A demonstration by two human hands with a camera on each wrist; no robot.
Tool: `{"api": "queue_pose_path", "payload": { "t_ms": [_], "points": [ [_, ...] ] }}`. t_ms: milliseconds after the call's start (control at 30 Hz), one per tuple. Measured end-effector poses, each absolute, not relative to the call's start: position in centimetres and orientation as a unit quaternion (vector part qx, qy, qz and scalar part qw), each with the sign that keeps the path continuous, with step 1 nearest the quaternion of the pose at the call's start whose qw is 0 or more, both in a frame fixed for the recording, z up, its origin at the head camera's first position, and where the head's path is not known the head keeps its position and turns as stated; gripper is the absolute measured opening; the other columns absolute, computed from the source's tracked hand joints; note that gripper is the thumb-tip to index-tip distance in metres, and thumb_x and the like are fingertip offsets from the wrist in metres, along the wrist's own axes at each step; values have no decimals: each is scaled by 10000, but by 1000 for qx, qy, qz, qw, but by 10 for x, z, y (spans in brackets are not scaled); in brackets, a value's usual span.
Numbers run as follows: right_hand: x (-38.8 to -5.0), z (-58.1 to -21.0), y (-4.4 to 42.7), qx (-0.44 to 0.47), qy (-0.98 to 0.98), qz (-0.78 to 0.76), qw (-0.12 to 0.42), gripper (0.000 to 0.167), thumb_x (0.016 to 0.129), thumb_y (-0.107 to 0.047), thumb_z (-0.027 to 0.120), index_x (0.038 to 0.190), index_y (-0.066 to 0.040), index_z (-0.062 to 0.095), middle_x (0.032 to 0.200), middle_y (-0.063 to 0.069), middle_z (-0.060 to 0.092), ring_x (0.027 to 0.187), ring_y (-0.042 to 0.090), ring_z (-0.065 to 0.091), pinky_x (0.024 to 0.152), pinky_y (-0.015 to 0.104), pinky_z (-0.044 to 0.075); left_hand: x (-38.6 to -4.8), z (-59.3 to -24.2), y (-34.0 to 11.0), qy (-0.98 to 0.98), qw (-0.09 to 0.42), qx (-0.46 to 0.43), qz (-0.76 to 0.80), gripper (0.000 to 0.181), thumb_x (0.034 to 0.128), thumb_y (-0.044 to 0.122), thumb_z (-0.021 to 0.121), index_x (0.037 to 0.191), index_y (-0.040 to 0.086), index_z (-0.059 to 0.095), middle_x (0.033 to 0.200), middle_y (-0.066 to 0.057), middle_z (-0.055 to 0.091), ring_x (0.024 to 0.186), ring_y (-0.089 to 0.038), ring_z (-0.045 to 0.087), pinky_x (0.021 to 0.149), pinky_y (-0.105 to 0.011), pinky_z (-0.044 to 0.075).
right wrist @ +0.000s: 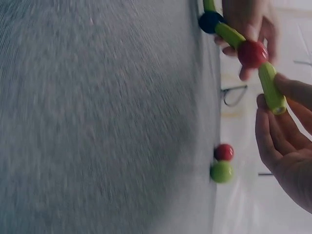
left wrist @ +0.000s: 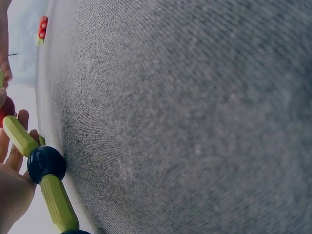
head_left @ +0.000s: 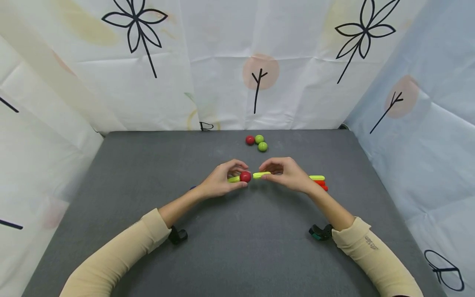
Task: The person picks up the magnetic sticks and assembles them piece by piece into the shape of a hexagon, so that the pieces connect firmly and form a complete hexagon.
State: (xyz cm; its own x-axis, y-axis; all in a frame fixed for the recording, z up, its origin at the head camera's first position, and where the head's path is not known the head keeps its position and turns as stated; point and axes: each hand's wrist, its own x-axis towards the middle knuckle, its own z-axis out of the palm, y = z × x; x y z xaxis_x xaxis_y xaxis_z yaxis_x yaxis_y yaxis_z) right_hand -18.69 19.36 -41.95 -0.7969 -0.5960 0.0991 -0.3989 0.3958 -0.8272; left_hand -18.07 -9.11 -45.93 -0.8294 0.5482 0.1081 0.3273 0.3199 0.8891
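My left hand [head_left: 219,180] holds a chain of yellow-green sticks [left wrist: 58,202] and dark blue balls [left wrist: 46,165], with a red ball [head_left: 245,176] at its end by the fingertips. Between thumb and fingers my right hand [head_left: 287,174] pinches a yellow-green stick [right wrist: 271,87]. In the right wrist view one end of this stick meets the red ball [right wrist: 252,54]; the head view shows a small gap between them. The stick's other end points free, past the right fingertips.
Beyond the hands lie a red ball [head_left: 250,140] and two green balls [head_left: 262,147] on the grey table [head_left: 237,255]. Right of my right hand are a yellow-green stick [head_left: 317,177] and red sticks [head_left: 321,184]. Patterned cloth hangs behind and at both sides.
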Motion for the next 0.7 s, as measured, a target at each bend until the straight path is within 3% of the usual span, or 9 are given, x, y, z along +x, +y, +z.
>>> {"api": "queue_pose_path", "payload": {
  "t_ms": [267,433,600,700],
  "points": [
    [-189,-424,181,-297,829,-463,99,228,949,-69,835,1166,-26,780,1127,117,808,1034,257,776,914,257,618,-180,-460,-88,810,98,273,509,538,935,115,865,1394,-18,617,1326,-122,735,1203,-249,741,1081,-445,590],
    [-190,-423,179,-304,825,-465,108,243,957,-93,834,1179,-15,775,1131,117,811,1018,250,776,915,264,621,-180,-462,-86,817,83,272,502,547,940,181,873,1392,0,624,1299,-104,741,1140,-227,725,1018,-372,597],
    [-200,-420,182,-303,812,-484,125,254,980,-63,801,1200,50,748,1124,175,799,977,274,791,885,275,628,-180,-462,-83,816,70,273,504,488,963,158,845,1369,-6,632,1266,-112,755,1102,-221,734,985,-347,601],
    [-210,-415,186,-280,812,-499,120,260,990,-47,782,1212,80,733,1127,218,784,999,369,788,848,253,621,-179,-461,-81,813,66,276,508,448,974,108,816,1364,-16,632,1259,-126,763,1105,-235,748,1010,-393,610]
  ]
}}
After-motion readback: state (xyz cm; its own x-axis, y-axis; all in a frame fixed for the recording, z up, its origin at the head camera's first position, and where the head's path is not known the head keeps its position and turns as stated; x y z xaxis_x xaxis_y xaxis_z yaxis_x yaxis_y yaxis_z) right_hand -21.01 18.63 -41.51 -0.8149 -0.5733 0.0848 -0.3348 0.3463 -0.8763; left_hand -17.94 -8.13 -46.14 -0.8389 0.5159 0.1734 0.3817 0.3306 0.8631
